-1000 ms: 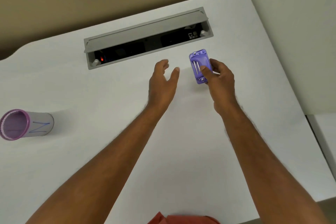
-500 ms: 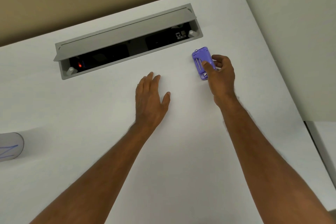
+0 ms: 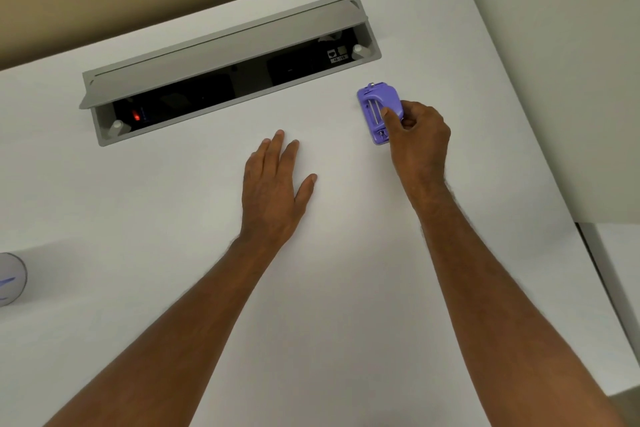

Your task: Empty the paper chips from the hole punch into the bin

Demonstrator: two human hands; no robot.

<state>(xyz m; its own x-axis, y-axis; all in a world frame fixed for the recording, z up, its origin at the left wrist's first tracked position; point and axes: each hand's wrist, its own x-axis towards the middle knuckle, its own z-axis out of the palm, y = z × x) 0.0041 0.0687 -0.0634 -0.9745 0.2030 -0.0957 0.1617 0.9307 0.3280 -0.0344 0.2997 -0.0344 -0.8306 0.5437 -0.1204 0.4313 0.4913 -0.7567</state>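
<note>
A small purple hole punch (image 3: 378,107) lies on the white desk (image 3: 346,288), just in front of the right end of the cable tray. My right hand (image 3: 417,142) is closed around the punch's near right side, thumb on top. My left hand (image 3: 275,189) lies flat on the desk, palm down, fingers spread, a hand's width left of the punch and holding nothing. A grey cylindrical bin (image 3: 10,279) with blue lines on it lies on its side at the far left edge, mostly cut off.
A grey cable tray (image 3: 221,55) with its lid raised is sunk into the desk behind the hands, dark inside with a red light. A pale partition wall stands along the right. The desk edge falls away at the lower right.
My left hand has dropped from a raised pose to flat on the desk. My right hand kept its grip on the punch. The view shifted right, so the bin slid nearly out of frame.
</note>
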